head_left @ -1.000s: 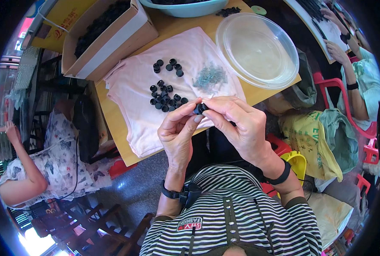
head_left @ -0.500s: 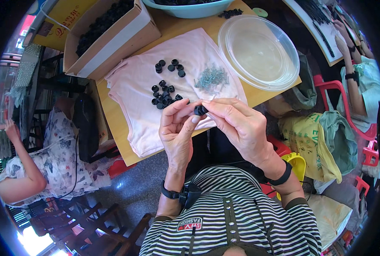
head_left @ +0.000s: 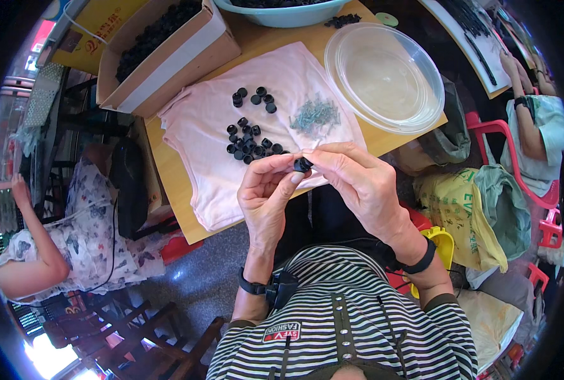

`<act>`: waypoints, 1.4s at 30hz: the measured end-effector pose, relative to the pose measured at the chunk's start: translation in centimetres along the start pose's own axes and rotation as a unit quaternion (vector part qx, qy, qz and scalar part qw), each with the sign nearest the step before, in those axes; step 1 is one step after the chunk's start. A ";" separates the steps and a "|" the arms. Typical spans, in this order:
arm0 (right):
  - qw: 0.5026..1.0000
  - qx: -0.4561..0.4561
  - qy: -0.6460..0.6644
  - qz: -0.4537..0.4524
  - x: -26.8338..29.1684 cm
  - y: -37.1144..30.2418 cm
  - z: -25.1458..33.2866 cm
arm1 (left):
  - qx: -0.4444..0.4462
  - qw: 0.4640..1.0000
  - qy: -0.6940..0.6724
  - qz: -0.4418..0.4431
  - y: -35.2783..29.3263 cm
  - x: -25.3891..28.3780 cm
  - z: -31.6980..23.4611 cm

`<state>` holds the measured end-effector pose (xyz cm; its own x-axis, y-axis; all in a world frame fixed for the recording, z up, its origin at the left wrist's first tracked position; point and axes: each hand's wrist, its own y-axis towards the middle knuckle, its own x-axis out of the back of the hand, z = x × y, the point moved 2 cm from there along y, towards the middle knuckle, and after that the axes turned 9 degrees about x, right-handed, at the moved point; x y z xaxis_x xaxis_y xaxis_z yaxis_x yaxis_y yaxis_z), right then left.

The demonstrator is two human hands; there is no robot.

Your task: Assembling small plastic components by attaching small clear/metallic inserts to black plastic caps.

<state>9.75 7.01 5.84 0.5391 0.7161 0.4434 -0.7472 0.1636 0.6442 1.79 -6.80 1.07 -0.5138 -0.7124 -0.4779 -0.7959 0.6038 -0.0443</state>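
Note:
Over the near edge of a pink cloth point(head_left: 215, 196), my two hands meet around one small round black plastic cap point(head_left: 303, 164). My left hand point(head_left: 266, 190) pinches it between thumb and fingers. From the other side my right hand point(head_left: 361, 180) closes its thumb and fingertips against the same cap; whether they also hold a smaller piece is hidden. Beyond my left hand lies a loose group of similar black caps point(head_left: 249, 147), with several more caps point(head_left: 256, 99) farther off. To their right rests a pile of small silvery screw-like pieces point(head_left: 315, 118).
A cardboard box point(head_left: 174, 60) of black parts stands back left, beside a pale blue basin point(head_left: 282, 14). A clear round plastic lid point(head_left: 386, 79) covers the table's right corner. Other people sit left and far right. Yellow and green sacks point(head_left: 462, 215) lie on my right.
My hands and the black cap have shifted slightly to the right. More of the caps beyond my left hand now show. Both hands keep their grip.

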 end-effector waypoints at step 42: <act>0.996 0.038 -0.073 -0.028 -1.0 -0.4 -0.5 | 0.079 0.992 -0.055 -0.081 -0.6 -1.9 0.1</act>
<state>9.33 6.59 4.85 0.6336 0.6002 0.4881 -0.6862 0.1446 0.7129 3.30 -5.76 1.90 -0.3374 -0.7668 -0.5461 -0.8005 0.5389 -0.2621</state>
